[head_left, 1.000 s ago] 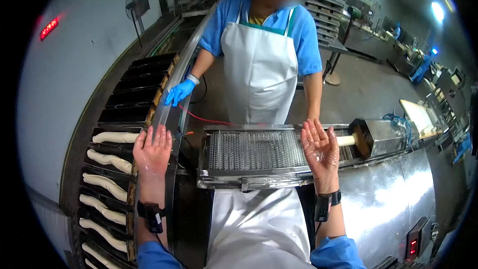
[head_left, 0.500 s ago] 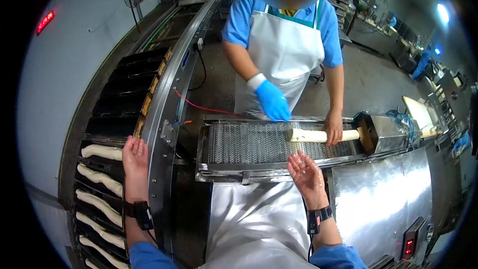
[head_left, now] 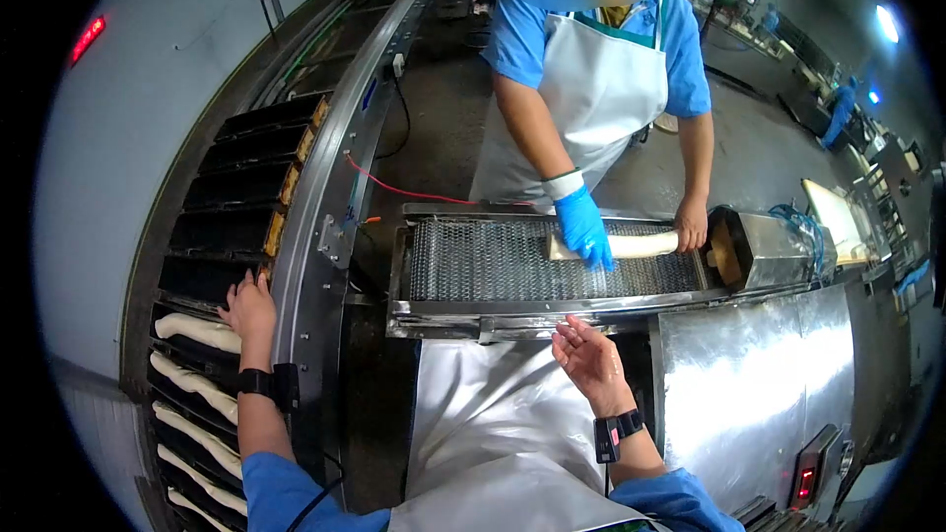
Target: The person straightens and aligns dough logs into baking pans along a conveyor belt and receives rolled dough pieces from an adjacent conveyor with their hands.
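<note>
A co-worker's blue glove point(head_left: 583, 229) is hiding part of a pale dough log point(head_left: 641, 244) lying on a mesh belt point(head_left: 468, 271), while the same person's bare hand point(head_left: 692, 225) is covering the end nearest a metal outlet box point(head_left: 783, 254). The wearer's left hand point(head_left: 250, 309) is hovering or resting palm down at the lip of a dark tray point(head_left: 204, 279), fingers slightly spread — which of the two, the angle is leaving unclear. Just below, a dough strip point(head_left: 197, 331) is lying in the next tray, its right end disappearing behind the wrist; the lowest strips are partly dropping out of sight. The right hand point(head_left: 591, 363) is hanging palm up before the belt's near edge, fingers loosely curled and apart. A steel rail point(head_left: 313, 197) is standing between trays and belt — a red cable point(head_left: 394, 189) is trailing beside it — and a red wall display point(head_left: 87, 40) is blurring past reading.
</note>
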Action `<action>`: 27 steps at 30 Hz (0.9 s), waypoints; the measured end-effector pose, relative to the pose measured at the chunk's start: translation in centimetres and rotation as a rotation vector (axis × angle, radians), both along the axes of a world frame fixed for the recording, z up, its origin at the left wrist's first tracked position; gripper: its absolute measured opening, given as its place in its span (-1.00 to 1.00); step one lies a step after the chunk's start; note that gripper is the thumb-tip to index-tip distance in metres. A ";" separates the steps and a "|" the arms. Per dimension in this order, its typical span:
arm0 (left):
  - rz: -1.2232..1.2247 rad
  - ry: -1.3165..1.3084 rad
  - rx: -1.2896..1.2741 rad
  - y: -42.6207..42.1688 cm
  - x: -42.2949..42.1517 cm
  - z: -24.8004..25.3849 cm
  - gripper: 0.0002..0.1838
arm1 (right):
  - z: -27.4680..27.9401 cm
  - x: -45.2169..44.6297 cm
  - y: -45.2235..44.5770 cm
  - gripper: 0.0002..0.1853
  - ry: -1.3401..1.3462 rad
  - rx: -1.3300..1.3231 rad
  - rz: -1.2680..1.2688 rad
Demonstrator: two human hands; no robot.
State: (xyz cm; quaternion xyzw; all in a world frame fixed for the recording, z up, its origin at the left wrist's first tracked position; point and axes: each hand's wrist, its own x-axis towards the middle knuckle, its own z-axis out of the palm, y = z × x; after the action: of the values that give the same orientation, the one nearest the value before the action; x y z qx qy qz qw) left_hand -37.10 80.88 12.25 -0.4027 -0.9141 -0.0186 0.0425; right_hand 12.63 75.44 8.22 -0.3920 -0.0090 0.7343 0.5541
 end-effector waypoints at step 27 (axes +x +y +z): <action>0.256 -0.482 0.296 4.6 -0.8 -5.1 0.20 | -3.4 5.8 5.0 -0.81 -0.848 0.292 -0.008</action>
State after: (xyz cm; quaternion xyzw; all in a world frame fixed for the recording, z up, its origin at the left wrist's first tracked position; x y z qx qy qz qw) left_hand -37.88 85.46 7.10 -0.2579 -0.9285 -0.2408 -0.1154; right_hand 18.42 80.42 4.81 -0.5762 -0.3374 0.4977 0.5536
